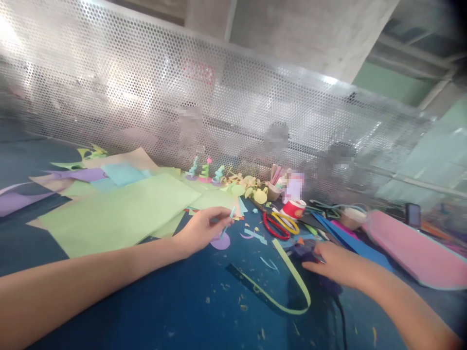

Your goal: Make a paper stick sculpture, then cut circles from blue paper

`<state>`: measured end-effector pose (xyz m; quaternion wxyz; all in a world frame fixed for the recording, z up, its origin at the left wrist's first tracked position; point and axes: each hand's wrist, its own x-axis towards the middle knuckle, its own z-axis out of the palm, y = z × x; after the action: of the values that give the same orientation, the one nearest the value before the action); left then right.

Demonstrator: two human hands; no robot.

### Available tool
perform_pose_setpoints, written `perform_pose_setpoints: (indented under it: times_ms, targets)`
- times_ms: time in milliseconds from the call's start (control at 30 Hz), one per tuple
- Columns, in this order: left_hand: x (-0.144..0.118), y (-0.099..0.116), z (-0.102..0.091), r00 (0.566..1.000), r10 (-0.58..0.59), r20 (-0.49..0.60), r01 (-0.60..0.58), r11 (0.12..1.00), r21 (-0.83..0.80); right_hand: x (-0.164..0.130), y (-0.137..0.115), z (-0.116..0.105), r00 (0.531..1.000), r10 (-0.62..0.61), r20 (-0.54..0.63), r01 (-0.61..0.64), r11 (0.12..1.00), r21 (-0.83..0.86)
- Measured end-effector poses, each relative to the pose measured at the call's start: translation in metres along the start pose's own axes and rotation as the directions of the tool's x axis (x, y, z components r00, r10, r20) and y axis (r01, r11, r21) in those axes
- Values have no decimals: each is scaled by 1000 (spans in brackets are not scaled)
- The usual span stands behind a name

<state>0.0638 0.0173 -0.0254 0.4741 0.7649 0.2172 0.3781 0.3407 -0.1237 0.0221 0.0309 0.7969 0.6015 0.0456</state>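
My left hand [202, 228] pinches a thin light-blue paper strip [229, 216] above a small purple paper disc [221, 241] on the dark blue table [164, 301]. My right hand [337, 265] rests palm down on a dark purple object [304, 251] on the table; how it grips it is hidden. A long curled light-green paper strip [292, 277] lies between my hands. Red and yellow scissors [279, 224] lie just beyond, next to a red and white cup [294, 209].
Large green, blue, purple and tan paper sheets [116, 209] cover the left of the table. Small paper figures [205, 171] stand by the perforated metal screen [219, 97]. A pink board [412, 248], blue strips [346, 240], a tape roll [352, 217] and scraps lie right.
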Motion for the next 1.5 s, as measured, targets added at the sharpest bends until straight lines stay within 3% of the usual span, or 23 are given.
perform_pose_setpoints:
  times_ms: [67,133,200,267,367,600,1000,1267,1400,1500]
  targets:
    - [-1,0,0,1000,-11,-8,11,1000,16,-4,-24,-17,1000,11,-25,-10,1000,26]
    - [-1,0,0,1000,-21,-23,21,999,25,-6,-55,-33,986,-30,-167,80,950,302]
    - [-1,0,0,999,-22,-38,22,1000,22,-4,-85,-44,967,-127,-219,224,833,506]
    - [-1,0,1,999,-16,-49,17,1000,20,3,-107,-51,947,-147,-285,294,756,585]
    - [-1,1,1,999,-16,-42,16,1000,15,21,-121,-57,947,-154,-282,299,744,597]
    - [-2,1,-1,1000,2,-3,-2,1000,21,45,-123,-58,935,-288,-208,351,662,662]
    - [-4,3,1,998,55,9,-55,997,-53,39,-129,-54,923,-298,-244,380,609,696]
    - [-5,2,2,995,102,12,-101,994,-41,42,-131,-61,926,-297,-231,377,708,598]
    - [-3,-1,1,998,70,-7,-70,997,-41,45,-125,-61,935,-276,-224,354,682,640]
    - [-2,-4,0,997,44,-56,-45,999,-24,33,-117,-55,947,-304,-107,305,739,601]
